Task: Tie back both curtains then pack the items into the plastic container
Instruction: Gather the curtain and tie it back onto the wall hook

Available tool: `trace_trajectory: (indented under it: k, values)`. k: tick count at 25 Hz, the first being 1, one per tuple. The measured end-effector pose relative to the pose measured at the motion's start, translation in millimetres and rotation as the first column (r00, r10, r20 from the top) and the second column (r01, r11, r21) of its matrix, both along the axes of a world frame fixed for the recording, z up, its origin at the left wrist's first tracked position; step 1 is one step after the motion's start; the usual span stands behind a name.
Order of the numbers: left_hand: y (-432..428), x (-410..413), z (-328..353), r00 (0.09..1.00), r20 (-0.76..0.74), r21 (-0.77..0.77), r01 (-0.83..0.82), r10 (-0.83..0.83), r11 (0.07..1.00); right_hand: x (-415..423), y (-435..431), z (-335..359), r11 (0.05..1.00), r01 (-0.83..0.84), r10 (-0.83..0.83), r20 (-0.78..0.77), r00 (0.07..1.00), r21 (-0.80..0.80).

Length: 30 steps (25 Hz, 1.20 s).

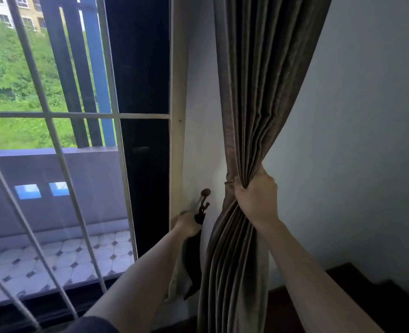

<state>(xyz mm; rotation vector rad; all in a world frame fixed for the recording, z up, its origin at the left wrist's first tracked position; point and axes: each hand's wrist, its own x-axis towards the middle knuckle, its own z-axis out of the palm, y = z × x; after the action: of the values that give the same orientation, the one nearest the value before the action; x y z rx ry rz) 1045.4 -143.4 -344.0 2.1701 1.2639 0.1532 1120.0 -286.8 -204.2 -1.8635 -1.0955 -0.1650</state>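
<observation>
Brown curtain [258, 92] gripped by right hand [256, 198], left hand [186, 224] clutching tieback [192, 265], white wall [203, 116]

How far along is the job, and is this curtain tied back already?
Not tied yet. Done: the curtain is gathered into one bunch. In hand: the right hand grips that bunch, and the left hand holds the tie-back beside the wall hook. Left: the tie-back is not around the curtain. The second curtain and the plastic container are not in view.
</observation>
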Motion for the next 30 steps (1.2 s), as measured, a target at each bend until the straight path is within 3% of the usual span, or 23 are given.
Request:
trace_trajectory:
  k: [4, 6, 8, 10, 11, 15, 19, 22, 27, 30]
  values:
    - [4, 10, -27, 0.996, 0.05, -0.077, -0.069, 0.073, 0.995, 8, -2, 3, 0.999, -0.039, 0.04, -0.037, 0.999, 0.022]
    - [7, 6, -37, 0.977, 0.166, -0.114, -0.112, 0.13, 0.987, 12, 0, 3, 0.999, -0.04, 0.041, -0.045, 0.998, 0.026]
    - [8, -5, -41, 0.911, 0.35, -0.282, -0.119, 0.218, 0.952, 15, 2, 2, 0.999, -0.036, 0.038, -0.054, 0.998, 0.026]
    - [9, -21, -34, 0.842, 0.486, -0.434, -0.001, 0.235, 0.901, 14, 6, 0, 0.999, -0.043, 0.045, -0.059, 0.997, 0.026]
    - [12, -30, -32, 0.854, 0.494, -0.435, 0.08, 0.164, 0.897, 11, 9, -1, 0.998, -0.052, 0.053, -0.063, 0.997, 0.026]
    - [29, -67, -18, 0.964, 0.195, -0.224, 0.225, -0.182, 0.948, -4, 19, -6, 0.996, -0.081, 0.084, -0.08, 0.993, 0.039]
    - [57, -119, 11, 0.986, 0.026, 0.038, 0.166, -0.167, 0.985, -29, 31, -12, 0.99, -0.13, 0.134, -0.105, 0.985, 0.049]
    - [66, -147, 35, 0.99, -0.031, 0.251, 0.141, -0.137, 0.958, -49, 43, -15, 0.981, -0.184, 0.192, -0.133, 0.972, 0.068]
    - [63, -160, 51, 0.992, -0.07, 0.459, 0.124, -0.104, 0.88, -77, 63, -16, 0.972, -0.221, 0.232, -0.199, 0.952, 0.077]
    - [62, -171, 59, 0.994, -0.089, 0.508, 0.094, -0.056, 0.856, -90, 76, -13, 0.968, -0.23, 0.246, -0.213, 0.945, 0.098]
